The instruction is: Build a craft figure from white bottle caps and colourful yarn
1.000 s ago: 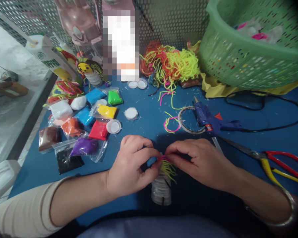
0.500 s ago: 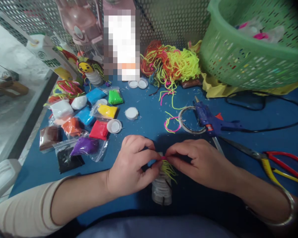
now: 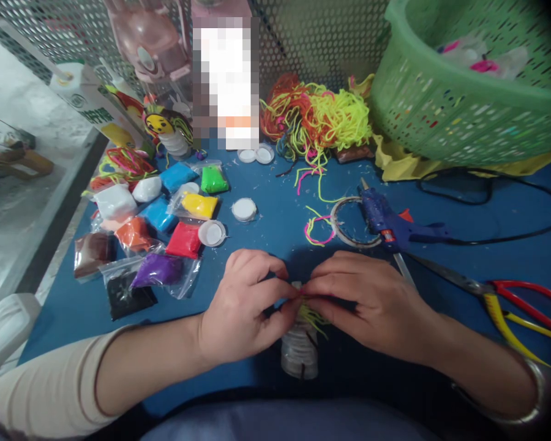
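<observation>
Left hand (image 3: 244, 301) and right hand (image 3: 371, 301) grips both pinching the pink strand (image 3: 302, 293) above the yellow-green fringe (image 3: 313, 316), over the clear ribbed stack (image 3: 298, 358) near the desk's (image 3: 275, 193) front edge: fringe gathered, ends loose, I'd call it part-done versus the faced figure (image 3: 161, 125) by the far-left corner.

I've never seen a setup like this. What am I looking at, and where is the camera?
There is no machine here, just one person's bare hands. The camera is worn on the head, looking forward and down. The left hand and right hand meet fingertip to fingertip, pinching neon strands near the top of a ribbed, clear plastic piece. On the blue table, colourful packets lie to the left and a yarn tangle at the back. To the right are a glue gun, a tool with red and yellow handles and a green basket.
</observation>
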